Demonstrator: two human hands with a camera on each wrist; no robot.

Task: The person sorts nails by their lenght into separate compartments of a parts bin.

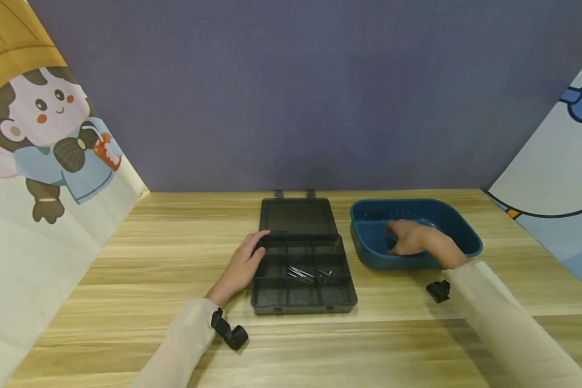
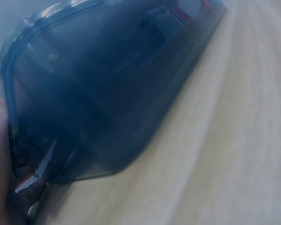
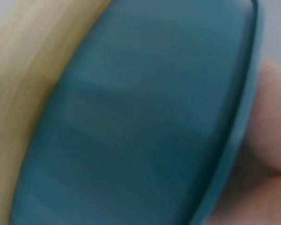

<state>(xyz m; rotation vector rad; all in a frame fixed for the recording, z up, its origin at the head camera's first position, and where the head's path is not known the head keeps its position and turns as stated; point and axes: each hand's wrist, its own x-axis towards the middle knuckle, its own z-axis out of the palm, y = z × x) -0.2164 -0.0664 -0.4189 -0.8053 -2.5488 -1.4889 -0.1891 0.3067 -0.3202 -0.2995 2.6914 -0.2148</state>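
My left hand point(image 1: 240, 267) rests at the left edge of a dark see-through compartment box point(image 1: 303, 308), its forefinger stretched along the side and thumb at the rim. The box's lid point(image 1: 298, 215) lies folded back. Several thin nails point(image 1: 300, 274) lie in the middle compartment; a small metal piece point(image 1: 326, 273) is in the one to its right. My right hand point(image 1: 409, 237) reaches down inside a blue tub point(image 1: 368, 260), thumb and fingers apart. Whether a small thing lies between them is unclear. The right wrist view shows the tub's outer wall point(image 3: 131, 108) with fingers point(image 3: 271, 117) beyond its rim.
The wooden table point(image 1: 368, 345) meets a grey-blue back panel point(image 1: 291, 97). Printed cartoon panels stand at left and right. A black wrist camera point(image 1: 230, 331) is strapped to the left wrist, another black camera point(image 1: 438, 291) to the right.
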